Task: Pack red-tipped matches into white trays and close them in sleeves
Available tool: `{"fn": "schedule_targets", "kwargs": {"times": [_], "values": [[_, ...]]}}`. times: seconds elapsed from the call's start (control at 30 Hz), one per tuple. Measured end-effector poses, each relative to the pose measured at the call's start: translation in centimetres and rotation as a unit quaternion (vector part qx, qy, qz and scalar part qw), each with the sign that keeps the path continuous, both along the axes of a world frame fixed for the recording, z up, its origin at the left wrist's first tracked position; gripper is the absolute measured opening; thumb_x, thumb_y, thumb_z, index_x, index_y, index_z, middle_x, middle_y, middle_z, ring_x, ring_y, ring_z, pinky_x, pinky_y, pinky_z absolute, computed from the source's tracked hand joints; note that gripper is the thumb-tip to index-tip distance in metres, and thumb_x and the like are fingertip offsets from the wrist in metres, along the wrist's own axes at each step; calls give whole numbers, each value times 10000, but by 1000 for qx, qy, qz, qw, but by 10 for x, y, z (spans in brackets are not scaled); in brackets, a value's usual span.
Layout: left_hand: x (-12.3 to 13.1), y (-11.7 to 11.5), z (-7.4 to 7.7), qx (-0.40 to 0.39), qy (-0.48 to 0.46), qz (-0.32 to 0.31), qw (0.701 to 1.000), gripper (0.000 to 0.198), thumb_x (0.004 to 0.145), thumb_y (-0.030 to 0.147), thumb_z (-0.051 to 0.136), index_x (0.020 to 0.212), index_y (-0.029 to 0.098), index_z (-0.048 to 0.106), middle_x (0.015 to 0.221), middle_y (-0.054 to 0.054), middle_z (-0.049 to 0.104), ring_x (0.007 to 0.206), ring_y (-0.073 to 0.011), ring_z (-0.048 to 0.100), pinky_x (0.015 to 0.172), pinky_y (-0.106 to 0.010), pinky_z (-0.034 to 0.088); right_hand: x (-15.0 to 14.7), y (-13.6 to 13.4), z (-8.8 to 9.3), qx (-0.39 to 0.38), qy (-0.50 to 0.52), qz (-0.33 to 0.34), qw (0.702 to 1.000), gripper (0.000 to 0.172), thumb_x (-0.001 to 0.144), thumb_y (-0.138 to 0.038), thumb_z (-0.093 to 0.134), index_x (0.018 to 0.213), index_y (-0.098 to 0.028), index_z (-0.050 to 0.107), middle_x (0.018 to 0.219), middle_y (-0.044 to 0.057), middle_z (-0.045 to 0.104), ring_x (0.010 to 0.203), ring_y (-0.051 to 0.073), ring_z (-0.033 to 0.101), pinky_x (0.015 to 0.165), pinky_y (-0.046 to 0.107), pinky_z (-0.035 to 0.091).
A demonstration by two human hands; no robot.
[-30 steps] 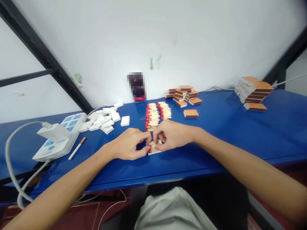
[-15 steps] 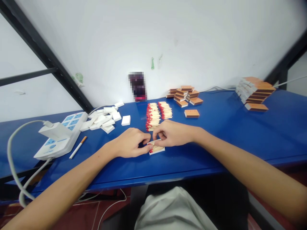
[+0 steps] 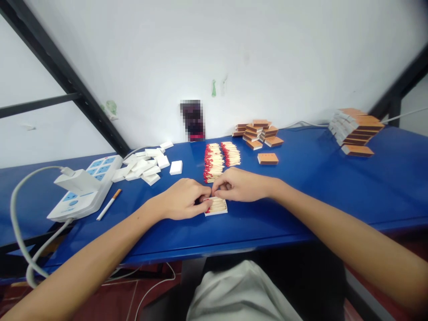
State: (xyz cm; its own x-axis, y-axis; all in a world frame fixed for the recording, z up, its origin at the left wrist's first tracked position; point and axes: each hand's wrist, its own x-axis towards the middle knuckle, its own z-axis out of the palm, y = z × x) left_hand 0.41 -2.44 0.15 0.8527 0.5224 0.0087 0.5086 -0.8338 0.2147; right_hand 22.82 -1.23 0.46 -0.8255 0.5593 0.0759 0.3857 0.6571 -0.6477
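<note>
A small white matchbox tray (image 3: 216, 213) lies on the blue table in front of me, holding a layer of red-headed matches (image 3: 219, 204). My left hand (image 3: 182, 199) grips the tray's left end, its thumb over the match heads and its fingers at the far side. Over the tray's far edge, my right hand (image 3: 243, 184) has thumb and fingertips pinched together. Whether anything is between them is hidden. Just beyond both hands are two piles of loose matches, a larger left pile (image 3: 213, 163) and a smaller right pile (image 3: 231, 154), heads facing left.
White trays (image 3: 142, 166) lie heaped at left, with a single tray (image 3: 175, 167) beside them. A cigarette (image 3: 109, 205) and a power strip (image 3: 87, 189) are farther left. Orange matchboxes (image 3: 259, 132) are piled behind, one box (image 3: 268, 158) apart; another stack (image 3: 356, 127) stands far right.
The tray has turned slightly and lies straighter. My right thumb has drawn back from the matches toward the far edge, so more of them show. My left hand keeps its grip.
</note>
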Motion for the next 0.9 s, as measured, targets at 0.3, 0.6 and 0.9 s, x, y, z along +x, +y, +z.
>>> {"fn": "schedule_targets", "kwargs": {"times": [0.3,0.6,0.9], "values": [[-1,0,0,11,-3,2,1000,267,947,292,466,721,174,549,628,15,549,552,-115,475,567,-269,293,0,-2,0,-7,-2,-18,1000,197,789,-163,586,898,-157,750,597,-45,561,535,84,489,525,204,370],[-1,0,0,-3,-12,-5,1000,169,889,178,484,731,178,543,667,16,578,579,-120,504,596,-261,330,0,-3,1,-2,-9,-21,1000,179,768,-160,621,897,-161,745,610,-47,582,540,82,516,535,203,391],[0,0,2,-2,-11,-1,1000,200,914,200,459,721,181,507,653,12,560,574,-126,487,598,-249,325,0,-3,1,-6,-3,-18,1000,140,804,-231,624,854,-162,735,610,-42,592,549,85,521,543,205,390]]}}
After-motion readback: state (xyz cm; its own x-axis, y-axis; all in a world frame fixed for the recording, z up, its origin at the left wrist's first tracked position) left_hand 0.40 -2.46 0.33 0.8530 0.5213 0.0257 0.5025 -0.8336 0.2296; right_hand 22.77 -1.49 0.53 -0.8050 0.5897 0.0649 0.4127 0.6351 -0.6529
